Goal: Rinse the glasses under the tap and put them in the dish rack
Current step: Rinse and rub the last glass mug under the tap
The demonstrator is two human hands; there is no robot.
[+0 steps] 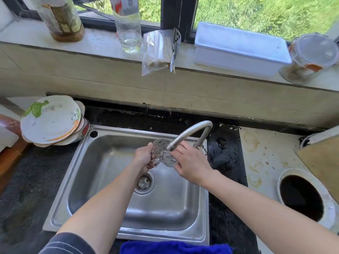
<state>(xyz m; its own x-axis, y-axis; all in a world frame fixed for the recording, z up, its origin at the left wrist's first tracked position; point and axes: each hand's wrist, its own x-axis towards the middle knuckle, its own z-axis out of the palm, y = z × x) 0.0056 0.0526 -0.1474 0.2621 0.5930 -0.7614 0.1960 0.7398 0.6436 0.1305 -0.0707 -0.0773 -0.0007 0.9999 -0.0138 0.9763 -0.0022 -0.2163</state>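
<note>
A clear patterned glass mug (164, 153) lies tilted on its side over the steel sink (102, 162), right at the spout of the curved tap (192, 131). My left hand (144, 157) grips the mug by its handle. My right hand (190, 162) has its fingers against the mug's base end and side. Whether water is running cannot be made out. No dish rack shows in this view.
A stack of plates (51, 120) sits left of the sink. The windowsill holds two bottles (128, 24), a bag of skewers (157, 50), a white box (240, 46) and a lidded cup. A round hole (300, 197) opens in the counter at right. A blue cloth (174, 247) lies at the front edge.
</note>
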